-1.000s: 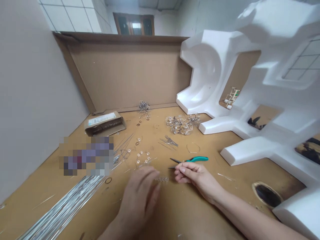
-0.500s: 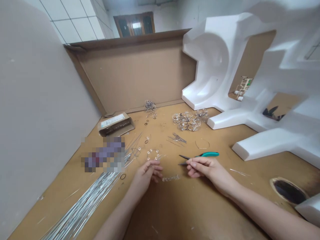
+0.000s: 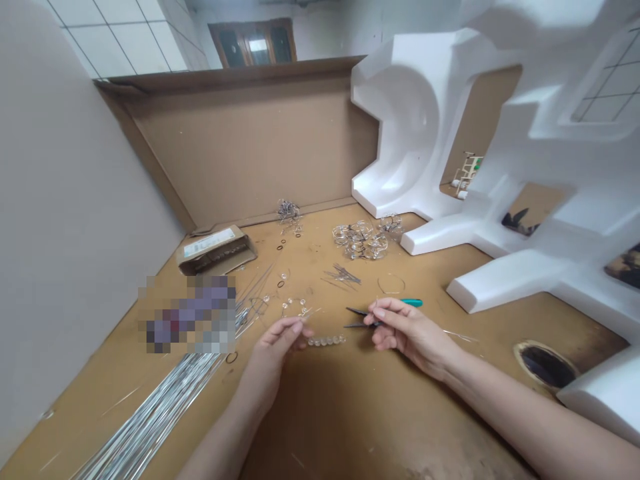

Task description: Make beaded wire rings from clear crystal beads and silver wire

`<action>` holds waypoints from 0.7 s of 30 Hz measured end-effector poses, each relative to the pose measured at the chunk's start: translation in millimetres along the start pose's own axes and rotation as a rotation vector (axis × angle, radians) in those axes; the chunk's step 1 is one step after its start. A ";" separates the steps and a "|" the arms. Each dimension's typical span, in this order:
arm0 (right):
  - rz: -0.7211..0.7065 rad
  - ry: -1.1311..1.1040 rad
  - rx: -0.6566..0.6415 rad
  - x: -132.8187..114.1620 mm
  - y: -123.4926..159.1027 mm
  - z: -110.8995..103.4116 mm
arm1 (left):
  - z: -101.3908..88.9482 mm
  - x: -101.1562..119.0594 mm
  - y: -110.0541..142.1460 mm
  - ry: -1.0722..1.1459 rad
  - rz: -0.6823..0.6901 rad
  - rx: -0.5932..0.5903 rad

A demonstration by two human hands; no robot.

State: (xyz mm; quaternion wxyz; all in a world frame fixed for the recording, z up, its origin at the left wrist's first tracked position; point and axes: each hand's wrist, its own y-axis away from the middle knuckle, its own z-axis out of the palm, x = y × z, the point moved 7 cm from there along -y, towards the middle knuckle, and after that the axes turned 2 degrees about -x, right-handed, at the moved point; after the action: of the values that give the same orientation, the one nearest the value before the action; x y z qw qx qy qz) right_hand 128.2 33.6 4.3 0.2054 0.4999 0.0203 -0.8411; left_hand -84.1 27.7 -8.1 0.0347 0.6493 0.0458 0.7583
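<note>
The fingers of the right hand are curling together and clamping small pliers with a green-blue handle, and the dark tips are pointing left. The fingers of the left hand are resting a little apart, holding nothing that I can see, just beside a short row of clear beads — this row is lying on the brown board between both hands. Behind the left hand, a loop of beads is lying, and farther away a heap of wire rings is sitting near white foam packing — a bundle of silver wires is lying at the left.
</note>
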 end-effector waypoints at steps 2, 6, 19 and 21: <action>-0.009 -0.021 -0.071 -0.3 2.1 6.8 | 5.3 4.5 5.0 0.094 0.028 0.000; -0.023 -0.097 -0.146 -1.5 6.0 14.0 | 20.0 5.9 16.2 0.207 -0.024 -0.061; -0.051 0.036 -0.115 -1.6 10.0 13.7 | 12.8 1.0 13.7 0.021 -0.020 0.023; -0.051 0.118 -0.127 1.3 9.9 15.2 | 9.0 -0.3 10.9 -0.054 -0.014 0.077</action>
State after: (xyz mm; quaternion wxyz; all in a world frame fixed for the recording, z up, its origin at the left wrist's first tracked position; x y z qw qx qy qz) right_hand 118.7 20.5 12.5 0.2135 0.5338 0.0982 -0.8123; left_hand -75.2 17.2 -5.8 0.0163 0.6699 0.0787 0.7381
